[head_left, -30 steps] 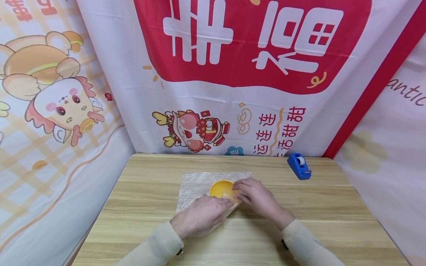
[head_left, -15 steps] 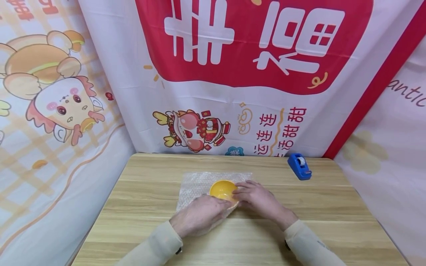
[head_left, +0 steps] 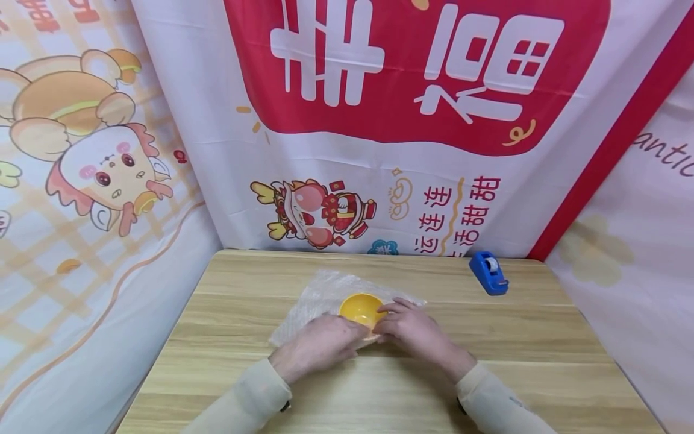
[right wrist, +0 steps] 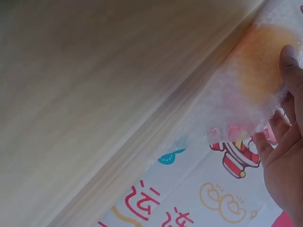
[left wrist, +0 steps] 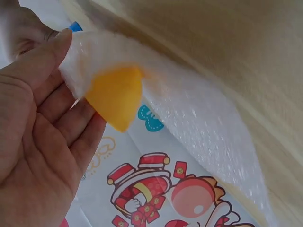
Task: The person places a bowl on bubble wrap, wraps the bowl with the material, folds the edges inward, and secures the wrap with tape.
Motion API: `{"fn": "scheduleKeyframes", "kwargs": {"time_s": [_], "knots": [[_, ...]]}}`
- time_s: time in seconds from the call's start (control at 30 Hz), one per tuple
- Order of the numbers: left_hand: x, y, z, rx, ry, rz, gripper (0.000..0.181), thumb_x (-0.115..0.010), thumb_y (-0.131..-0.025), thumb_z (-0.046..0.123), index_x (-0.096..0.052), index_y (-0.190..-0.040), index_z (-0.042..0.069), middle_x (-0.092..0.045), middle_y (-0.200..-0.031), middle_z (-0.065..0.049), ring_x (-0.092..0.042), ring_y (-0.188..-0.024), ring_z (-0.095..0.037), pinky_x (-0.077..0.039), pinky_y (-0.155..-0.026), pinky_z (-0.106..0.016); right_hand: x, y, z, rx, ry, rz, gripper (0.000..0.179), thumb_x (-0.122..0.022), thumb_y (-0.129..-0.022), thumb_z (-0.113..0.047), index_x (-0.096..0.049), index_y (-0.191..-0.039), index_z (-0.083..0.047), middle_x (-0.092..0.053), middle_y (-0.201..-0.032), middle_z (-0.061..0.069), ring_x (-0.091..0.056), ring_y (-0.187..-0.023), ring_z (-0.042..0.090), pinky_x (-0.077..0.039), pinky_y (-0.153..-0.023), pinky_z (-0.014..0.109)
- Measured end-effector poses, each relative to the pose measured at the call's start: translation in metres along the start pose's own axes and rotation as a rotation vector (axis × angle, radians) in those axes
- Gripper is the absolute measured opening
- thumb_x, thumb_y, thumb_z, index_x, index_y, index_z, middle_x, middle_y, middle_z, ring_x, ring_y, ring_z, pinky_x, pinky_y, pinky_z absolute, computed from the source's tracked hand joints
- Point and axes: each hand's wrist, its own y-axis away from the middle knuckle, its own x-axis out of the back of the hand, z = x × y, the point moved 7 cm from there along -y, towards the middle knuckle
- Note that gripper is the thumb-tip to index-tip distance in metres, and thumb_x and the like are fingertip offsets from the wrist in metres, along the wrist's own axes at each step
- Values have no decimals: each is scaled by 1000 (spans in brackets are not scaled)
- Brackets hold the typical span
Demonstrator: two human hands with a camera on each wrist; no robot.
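Observation:
A yellow bowl sits on a sheet of clear bubble wrap, whose near part is drawn up against the bowl's near side. With the thumb outside, my left hand pinches the wrap at the bowl's near left; in the left wrist view the bowl's yellow wall shows beyond the fingers. At the right rim my right hand holds wrap and bowl, fingertips over the edge. The right wrist view shows its thumb against the wrap, the bowl a blurred orange patch behind it.
Toward the back right of the wooden table stands a blue tape dispenser with a roll of tape. A printed cloth hangs behind the table's far edge, with more cloth on both sides.
The bubble wrap has turned clockwise under the hands, so a corner now points away at the far left. The bowl has shifted slightly left. Both hands stay on the wrap and bowl.

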Motion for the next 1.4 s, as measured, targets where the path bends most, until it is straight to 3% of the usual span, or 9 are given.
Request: {"fn": "scheduleKeyframes", "kwargs": {"time_s": [0.23, 0.37, 0.53, 0.77, 0.83, 0.97, 1.07, 1.27, 1.4], "knots": [[0, -2, 3, 18, -42, 17, 24, -91, -104, 26, -84, -127, 27, -89, -109, 8, -78, -87, -6, -70, -86, -31, 5, 0, 3, -74, -127, -3, 34, -90, -101, -33, -87, -129, -14, -89, -132, -1, -80, -135, 27, -61, -126, 61], [0, -1, 3, 21, -49, 32, 21, -91, -104, 26, -86, -125, 26, -88, -101, 8, -75, -79, -5, -69, -82, -29, 7, 8, 27, -285, -233, -35, 39, -83, -109, -31, -80, -144, -13, -83, -148, 5, -77, -141, 31, -62, -125, 58], [-1, -1, 3, 20, -62, 38, 20, -89, -105, 26, -87, -125, 27, -88, -101, 9, -75, -78, -6, -69, -82, -30, 6, 23, 61, -565, -307, -51, 32, -74, -117, -26, -79, -144, -9, -81, -149, 12, -75, -145, 37, -60, -127, 62], [-4, -8, 4, 42, -34, -8, 28, -89, -106, 28, -84, -134, 28, -89, -108, 9, -74, -81, -3, -70, -87, -29, -1, 39, 86, -784, -304, -132, 30, -75, -117, -21, -79, -142, -6, -80, -147, 16, -75, -140, 39, -62, -124, 63], [-5, -10, 5, 45, -23, -15, 33, -89, -107, 29, -82, -139, 28, -89, -118, 9, -78, -91, -4, -71, -94, -30, -4, 42, 91, -832, -290, -161, 32, -77, -115, -20, -77, -144, -6, -79, -148, 17, -75, -141, 39, -63, -123, 63], [-4, -13, 10, 44, 5, -2, 47, -90, -106, 29, -77, -152, 27, -87, -141, 7, -84, -119, -10, -70, -110, -34, -8, 46, 97, -873, -233, -213, 36, -82, -112, -19, -76, -145, -5, -78, -146, 19, -74, -140, 40, -64, -121, 63], [-2, -14, 14, 40, 9, 20, 53, -90, -105, 29, -74, -156, 26, -85, -145, 6, -85, -124, -13, -71, -110, -36, -12, 46, 101, -883, -206, -240, 40, -86, -109, -19, -76, -145, -5, -78, -142, 18, -76, -135, 38, -65, -119, 61], [-1, -15, 19, 50, -51, 54, 51, -91, -104, 28, -76, -153, 26, -91, -124, 6, -84, -99, -9, -73, -86, -32, -20, 45, 108, -918, -219, -268, 39, -90, -106, -18, -77, -141, -6, -79, -128, 12, -75, -115, 27, -70, -110, 57], [-3, -16, 18, 70, -52, 46, 38, -85, -110, 26, -79, -147, 24, -83, -91, 10, -65, -70, -4, -60, -67, -23, -22, 47, 111, -950, -259, -273, 26, -86, -109, -19, -78, -131, -7, -77, -113, 8, -70, -99, 23, -71, -96, 47]]}}
